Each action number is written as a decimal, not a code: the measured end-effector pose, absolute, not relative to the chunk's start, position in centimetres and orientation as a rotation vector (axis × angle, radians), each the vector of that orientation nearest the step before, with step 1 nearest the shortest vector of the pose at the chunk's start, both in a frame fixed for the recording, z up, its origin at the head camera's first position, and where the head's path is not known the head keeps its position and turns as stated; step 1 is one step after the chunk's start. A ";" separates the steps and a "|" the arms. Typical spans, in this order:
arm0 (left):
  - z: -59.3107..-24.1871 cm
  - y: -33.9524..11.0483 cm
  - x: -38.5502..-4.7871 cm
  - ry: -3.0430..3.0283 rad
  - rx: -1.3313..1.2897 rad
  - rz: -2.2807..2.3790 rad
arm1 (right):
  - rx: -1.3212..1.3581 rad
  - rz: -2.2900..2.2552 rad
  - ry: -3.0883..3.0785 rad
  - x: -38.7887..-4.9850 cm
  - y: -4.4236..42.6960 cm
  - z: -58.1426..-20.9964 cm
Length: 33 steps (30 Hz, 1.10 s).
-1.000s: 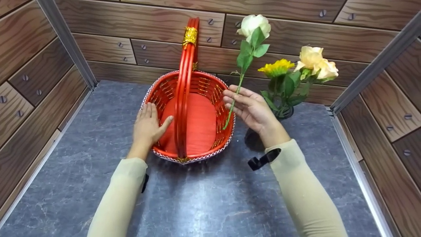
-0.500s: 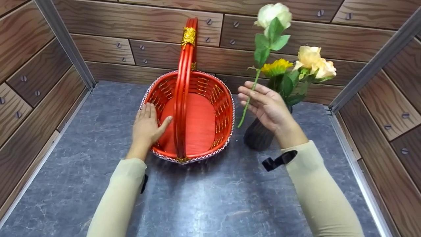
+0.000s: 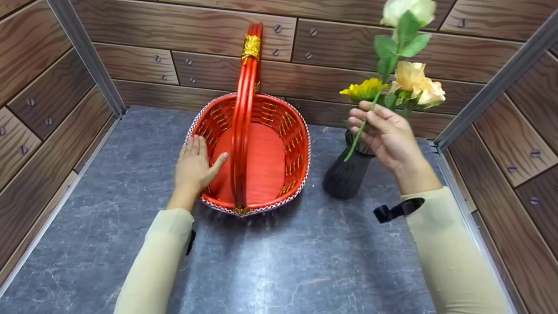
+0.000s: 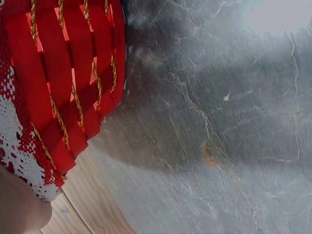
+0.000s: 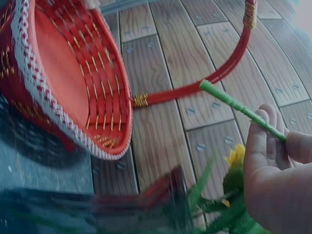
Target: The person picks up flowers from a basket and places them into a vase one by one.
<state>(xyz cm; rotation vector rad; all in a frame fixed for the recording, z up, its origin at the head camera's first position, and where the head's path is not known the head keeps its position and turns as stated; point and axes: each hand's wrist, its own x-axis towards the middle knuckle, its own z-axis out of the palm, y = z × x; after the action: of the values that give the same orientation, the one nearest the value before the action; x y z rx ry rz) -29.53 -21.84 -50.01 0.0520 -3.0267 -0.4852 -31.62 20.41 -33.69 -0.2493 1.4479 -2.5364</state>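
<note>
My left hand (image 3: 194, 168) lies along the left rim of a red woven basket (image 3: 268, 165), fingers straight and thumb over the inside. Gold-wrapped, the basket's tall handle (image 3: 246, 100) arches across its middle. My right hand (image 3: 394, 141) pinches the green stem of a white rose (image 3: 407, 26) between thumb and fingers; the bloom is cut off by the top edge. In the right wrist view the bare stem end (image 5: 234, 105) points away from the hand. Beneath the stem stands a dark ribbed vase (image 3: 346, 176), its mouth partly hidden behind the stem and hand.
A yellow flower (image 3: 364, 90) and peach flowers (image 3: 416, 83) rise from the vase. Wood-patterned walls (image 3: 196, 65) enclose the grey marbled tabletop (image 3: 270, 261) at the back and both sides.
My right hand has carried the white rose to the right and upward, from over the basket's right side to above the vase. The left hand and the basket have stayed put.
</note>
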 end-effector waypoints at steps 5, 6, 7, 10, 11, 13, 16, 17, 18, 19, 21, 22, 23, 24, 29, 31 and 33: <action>-50.1 -21.9 -29.5 -3.024 0.051 -0.501 | -0.249 -2.558 1.446 -31.6 21.8 -33.3; -50.1 -21.9 -29.5 -3.023 0.051 -0.500 | -0.247 -2.562 1.447 -31.6 22.0 -33.2; -50.1 -21.9 -29.5 -3.021 0.050 -0.503 | -0.246 -2.568 1.447 -31.6 22.2 -33.1; -50.2 -21.9 -29.5 -3.018 0.046 -0.504 | -0.250 -2.595 1.450 -31.7 22.6 -32.8; -50.2 -21.9 -29.5 -3.017 0.043 -0.504 | -0.253 -2.605 1.460 -31.7 22.7 -32.7; -50.2 -21.9 -29.5 -3.015 0.046 -0.508 | -0.260 -2.627 1.473 -31.8 22.9 -32.5; -50.1 -21.8 -29.5 -3.015 0.052 -0.508 | -0.271 -2.647 1.523 -31.9 23.2 -32.3; -50.1 -21.8 -29.5 -3.016 0.053 -0.507 | -0.274 -2.649 1.546 -31.9 23.3 -32.3; -50.1 -21.8 -29.5 -3.016 0.052 -0.508 | -0.277 -2.651 1.565 -32.0 23.4 -32.2; -50.0 -21.7 -29.5 -3.018 0.051 -0.508 | -0.281 -2.653 1.583 -32.0 23.5 -32.3; -50.0 -21.7 -29.5 -3.021 0.051 -0.505 | -0.291 -2.654 1.618 -32.2 23.6 -32.4; -50.0 -21.7 -29.5 -3.021 0.050 -0.506 | -0.296 -2.656 1.634 -32.3 23.6 -32.5; -50.0 -21.7 -29.5 -3.022 0.048 -0.508 | -0.298 -2.656 1.649 -32.4 23.6 -32.6; -50.0 -21.7 -29.4 -3.022 0.046 -0.510 | -0.302 -2.655 1.663 -32.5 23.7 -32.7; -49.9 -21.7 -29.4 -3.022 0.044 -0.508 | -0.300 -2.625 1.731 -32.9 23.7 -33.4; -49.9 -21.7 -29.4 -3.026 0.047 -0.503 | -0.297 -2.607 1.748 -33.0 23.7 -33.7; -49.9 -21.8 -29.4 -3.030 0.050 -0.503 | -0.295 -2.589 1.764 -33.1 23.7 -34.0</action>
<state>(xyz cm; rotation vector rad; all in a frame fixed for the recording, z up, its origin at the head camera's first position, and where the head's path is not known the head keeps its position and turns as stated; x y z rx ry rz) -29.44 -21.77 -49.93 0.0500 -3.0302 -0.5026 -33.12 23.72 -33.98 -0.2952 1.7643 -2.5886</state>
